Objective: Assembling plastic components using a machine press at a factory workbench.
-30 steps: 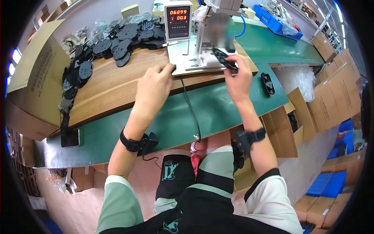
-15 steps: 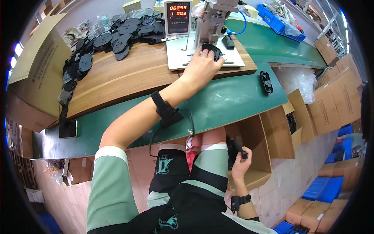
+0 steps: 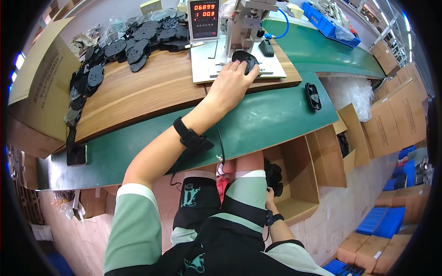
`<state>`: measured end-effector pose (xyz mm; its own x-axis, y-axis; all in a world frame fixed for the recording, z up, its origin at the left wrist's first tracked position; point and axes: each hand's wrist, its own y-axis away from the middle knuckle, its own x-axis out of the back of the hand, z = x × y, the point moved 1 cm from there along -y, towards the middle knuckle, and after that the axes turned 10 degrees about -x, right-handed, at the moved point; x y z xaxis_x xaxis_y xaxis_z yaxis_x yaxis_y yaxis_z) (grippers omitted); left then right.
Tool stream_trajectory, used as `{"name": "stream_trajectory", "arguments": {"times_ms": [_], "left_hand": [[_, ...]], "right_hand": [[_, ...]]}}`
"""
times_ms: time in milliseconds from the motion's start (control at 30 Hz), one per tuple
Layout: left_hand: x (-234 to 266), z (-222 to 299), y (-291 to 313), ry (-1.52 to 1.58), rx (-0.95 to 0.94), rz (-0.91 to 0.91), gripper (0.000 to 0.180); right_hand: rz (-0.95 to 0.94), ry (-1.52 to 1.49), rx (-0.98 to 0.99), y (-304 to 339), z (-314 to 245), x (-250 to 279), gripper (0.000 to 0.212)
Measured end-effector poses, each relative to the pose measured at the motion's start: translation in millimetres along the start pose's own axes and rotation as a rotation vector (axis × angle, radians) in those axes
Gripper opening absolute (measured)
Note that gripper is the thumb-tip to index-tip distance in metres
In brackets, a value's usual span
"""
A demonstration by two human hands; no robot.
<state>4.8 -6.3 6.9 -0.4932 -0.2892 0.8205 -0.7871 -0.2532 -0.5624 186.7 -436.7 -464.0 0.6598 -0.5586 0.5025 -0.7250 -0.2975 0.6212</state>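
Observation:
My left hand point(image 3: 229, 87) reaches across the bench, its fingers and thumb closed over the near side of a rounded black plastic part point(image 3: 246, 60). That part sits on the white base plate point(image 3: 201, 69) beneath the metal head of a bench press point(image 3: 242, 30). Low beside my thigh, my right hand point(image 3: 270, 197) is at the open cardboard box point(image 3: 301, 161), touching or close to the black parts point(image 3: 274, 175) inside. Its fingers are mostly hidden, so a hold cannot be made out.
A heap of flat black parts point(image 3: 138, 48) lies on the wooden board point(image 3: 152, 83), left of a display unit point(image 3: 204, 20). One black part point(image 3: 313, 96) rests on the green bench point(image 3: 271, 115). A phone point(image 3: 77, 155) and a tall carton point(image 3: 39, 87) stand left; a blue crate point(image 3: 329, 23) sits far right.
My right hand has gone down with a black piece to the parts in the box. My left hand stays on the part under the press; the view has shifted slightly.

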Motion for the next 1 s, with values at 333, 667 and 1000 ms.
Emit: {"name": "stream_trajectory", "arguments": {"times_ms": [333, 667, 1000], "left_hand": [[-9.3, 0.2, 3.1, -0.008, 0.012, 0.098, 0.046], [-13.1, -13.0, 13.3, -0.065, -0.029, 0.244, 0.044], [-6.1, -10.1, 11.3, 0.284, 0.115, 0.316, 0.097]], "right_hand": [[-0.059, 0.036, 0.11, 11.2, -28.6, 10.9, 0.037], [-0.018, -0.116, 1.363, 278.5, -398.6, 42.6, 0.022], [0.356, 0.389, 1.54, 229.7, -558.8, -14.5, 0.053]]}}
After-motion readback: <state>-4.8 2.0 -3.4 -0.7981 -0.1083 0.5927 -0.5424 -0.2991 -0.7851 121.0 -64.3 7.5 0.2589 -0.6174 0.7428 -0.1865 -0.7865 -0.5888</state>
